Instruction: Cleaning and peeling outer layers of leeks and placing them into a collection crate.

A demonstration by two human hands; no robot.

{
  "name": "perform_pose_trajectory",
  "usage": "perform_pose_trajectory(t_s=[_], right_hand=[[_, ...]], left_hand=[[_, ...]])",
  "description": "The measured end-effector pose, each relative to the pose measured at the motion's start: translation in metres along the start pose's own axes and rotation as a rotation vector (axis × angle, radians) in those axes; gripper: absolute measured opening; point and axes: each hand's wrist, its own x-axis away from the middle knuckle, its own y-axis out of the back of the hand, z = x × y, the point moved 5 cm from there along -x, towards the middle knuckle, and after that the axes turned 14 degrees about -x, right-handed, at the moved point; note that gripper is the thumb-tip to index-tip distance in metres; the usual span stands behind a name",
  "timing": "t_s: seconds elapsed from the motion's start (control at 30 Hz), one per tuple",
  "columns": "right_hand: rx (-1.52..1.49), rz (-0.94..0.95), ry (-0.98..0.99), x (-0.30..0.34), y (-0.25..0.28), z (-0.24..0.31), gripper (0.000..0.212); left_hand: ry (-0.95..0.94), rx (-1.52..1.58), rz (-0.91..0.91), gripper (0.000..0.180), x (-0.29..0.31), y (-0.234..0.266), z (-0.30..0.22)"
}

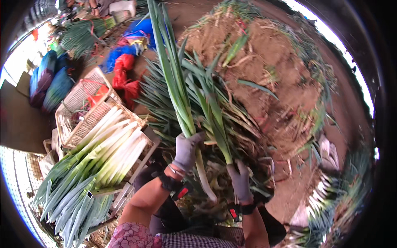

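Observation:
My left hand (pixel 187 152), in a grey glove, is closed round the shaft of a long green onion (pixel 180 103). Its green leaves rise to the top edge, and its pale root end hangs below my fist. To the right, my right hand (pixel 240 182), also gloved, grips the lower shaft of another green onion (pixel 218 124), whose leaves lean up and left. Behind both lies a heap of untrimmed green onions (pixel 159 97). At the left, a stack of green onions with clean white shafts (pixel 120 144) rests on a wooden rack (pixel 142 159).
A wicker basket (pixel 89 89) stands behind the stack. Red netting (pixel 125 76) and blue netting (pixel 142 29) lie beyond it. Stuffed blue bags (pixel 51 80) sit far left. A mound of soil (pixel 273 66) with leaf scraps fills the right. More onions (pixel 320 196) lie lower right.

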Motion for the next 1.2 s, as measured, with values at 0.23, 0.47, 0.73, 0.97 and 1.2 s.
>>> perform_pose_trajectory(t_s=[0.23, 0.47, 0.73, 0.97, 1.2], right_hand=[[0.473, -0.155, 0.574, 0.062, -0.035, 0.069, 0.047], [-0.325, 0.001, 0.175, 0.054, -0.073, 0.087, 0.030], [0.269, -0.120, 0.163, 0.048, -0.062, 0.010, 0.025], [0.411, -0.020, 0.116, 0.129, 0.024, -0.090, 0.059], [0.100, -0.046, 0.152, 0.016, -0.095, 0.070, 0.031]], left_hand=[[0.033, 0.242, 0.406, 0.032, 0.035, -0.035, -0.007], [0.034, 0.169, 0.375, 0.024, 0.029, -0.010, -0.008], [0.119, 0.108, 0.190, 0.015, 0.024, 0.000, 0.016], [-0.028, 0.082, 0.179, 0.017, 0.001, 0.011, -0.026], [0.005, 0.195, 0.194, 0.019, 0.006, 0.014, 0.007]])
